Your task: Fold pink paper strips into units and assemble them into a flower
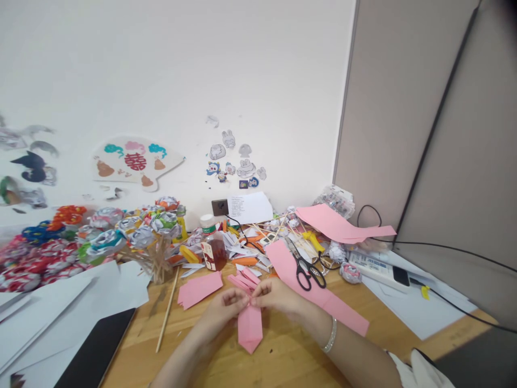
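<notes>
Over the wooden table, my left hand [227,308] and my right hand [274,296] meet at a folded piece of pink paper [250,326]. Both hands pinch it near its middle, thumbs almost touching. Its lower part hangs toward me and ends in a point. Beyond my fingers lie more folded pink strips [242,277]; I cannot tell whether they belong to the same piece. Left of them rests a small stack of pink paper [200,289]. Black-handled scissors [309,272] lie on a long pink sheet [339,307] to the right.
A capped bottle [212,248] stands behind the hands among paper scraps. A wooden stick [167,310] lies left, near crumpled-paper flowers [141,235] on sticks. White sheets [48,318] and a black flat object [99,350] cover the left side. A power strip [382,272] sits right.
</notes>
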A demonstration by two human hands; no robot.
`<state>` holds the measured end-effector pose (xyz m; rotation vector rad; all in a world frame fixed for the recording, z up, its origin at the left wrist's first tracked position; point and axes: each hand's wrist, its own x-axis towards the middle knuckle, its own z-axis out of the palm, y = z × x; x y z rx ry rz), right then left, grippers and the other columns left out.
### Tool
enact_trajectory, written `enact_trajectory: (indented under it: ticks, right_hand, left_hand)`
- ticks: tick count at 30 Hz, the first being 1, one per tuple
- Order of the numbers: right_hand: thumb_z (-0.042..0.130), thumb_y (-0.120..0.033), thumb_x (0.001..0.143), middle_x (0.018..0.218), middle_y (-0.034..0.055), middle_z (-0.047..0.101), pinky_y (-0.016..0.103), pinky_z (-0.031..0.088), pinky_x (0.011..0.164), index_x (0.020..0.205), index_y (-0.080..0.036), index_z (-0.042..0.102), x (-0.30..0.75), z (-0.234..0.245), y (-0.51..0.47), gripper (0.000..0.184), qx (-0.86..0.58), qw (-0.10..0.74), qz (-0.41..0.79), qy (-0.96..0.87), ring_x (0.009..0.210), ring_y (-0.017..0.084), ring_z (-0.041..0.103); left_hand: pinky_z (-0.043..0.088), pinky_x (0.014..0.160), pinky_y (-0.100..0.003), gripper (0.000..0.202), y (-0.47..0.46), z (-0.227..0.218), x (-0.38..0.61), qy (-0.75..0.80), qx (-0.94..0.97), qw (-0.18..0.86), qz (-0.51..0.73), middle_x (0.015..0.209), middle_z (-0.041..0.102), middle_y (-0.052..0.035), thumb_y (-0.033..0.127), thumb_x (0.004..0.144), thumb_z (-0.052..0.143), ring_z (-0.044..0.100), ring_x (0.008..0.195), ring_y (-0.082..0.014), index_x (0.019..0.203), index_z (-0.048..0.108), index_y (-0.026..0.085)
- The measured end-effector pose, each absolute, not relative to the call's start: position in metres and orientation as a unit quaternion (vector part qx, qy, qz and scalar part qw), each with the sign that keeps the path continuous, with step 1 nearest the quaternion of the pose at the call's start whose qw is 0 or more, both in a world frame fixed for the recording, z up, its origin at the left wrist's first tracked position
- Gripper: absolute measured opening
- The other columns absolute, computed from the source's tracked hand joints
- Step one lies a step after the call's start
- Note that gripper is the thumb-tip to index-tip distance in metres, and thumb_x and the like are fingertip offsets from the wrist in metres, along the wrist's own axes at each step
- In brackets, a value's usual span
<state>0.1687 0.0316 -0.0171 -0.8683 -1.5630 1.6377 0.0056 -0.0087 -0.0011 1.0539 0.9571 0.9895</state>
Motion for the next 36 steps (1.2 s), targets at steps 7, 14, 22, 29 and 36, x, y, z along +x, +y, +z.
enact_trajectory:
  ticks: [7,14,22,29,36]
  right_hand:
    - [0.075,-0.04,0.05,0.057,-0.0019,0.056,0.021,0.036,0.053,0.065,-0.012,0.065,0.171,-0.01,0.029,0.033,-0.333,0.336,0.625,-0.62,0.053,0.008,0.047]
    - [0.075,-0.041,0.05,0.057,-0.001,0.057,0.022,0.036,0.055,0.066,-0.012,0.066,0.171,-0.013,0.029,0.034,-0.34,0.338,0.614,-0.627,0.054,0.008,0.048]
    - [0.075,-0.043,0.05,0.056,-0.0018,0.056,0.021,0.035,0.054,0.065,-0.011,0.066,0.172,-0.011,0.028,0.036,-0.34,0.332,0.622,-0.622,0.053,0.008,0.047]
    - [0.076,-0.043,0.047,0.054,-0.0022,0.054,0.021,0.036,0.051,0.062,-0.011,0.065,0.171,-0.003,0.024,0.037,-0.349,0.314,0.642,-0.606,0.049,0.007,0.045]
    - [0.075,-0.043,0.051,0.056,-0.0011,0.057,0.021,0.036,0.053,0.067,-0.012,0.066,0.173,-0.012,0.029,0.036,-0.338,0.301,0.621,-0.639,0.052,0.008,0.047]
  left_hand:
    - [0.034,0.051,-0.019,0.026,-0.011,0.003,0.003,0.428,0.467,0.646,0.425,0.061,0.058,0.0012,0.036,0.06,0.072,0.05,0.055,-0.0087,0.067,0.06,0.013]
    - [0.037,0.052,-0.019,0.028,-0.015,0.008,0.006,0.447,0.435,0.666,0.409,0.059,0.056,0.0018,0.036,0.058,0.074,0.051,0.054,-0.0082,0.064,0.058,0.014]
    - [0.037,0.053,-0.019,0.03,-0.013,0.01,0.002,0.459,0.482,0.638,0.386,0.061,0.058,0.001,0.038,0.056,0.074,0.049,0.054,-0.0076,0.066,0.062,0.012]
    - [0.034,0.054,-0.021,0.034,-0.011,0.015,-0.001,0.489,0.534,0.582,0.37,0.058,0.059,0.0013,0.041,0.048,0.077,0.048,0.054,-0.0091,0.062,0.064,0.012]
    - [0.034,0.054,-0.022,0.037,-0.009,0.015,-0.001,0.513,0.569,0.543,0.345,0.056,0.06,0.0006,0.044,0.047,0.075,0.05,0.054,-0.0113,0.061,0.064,0.012]
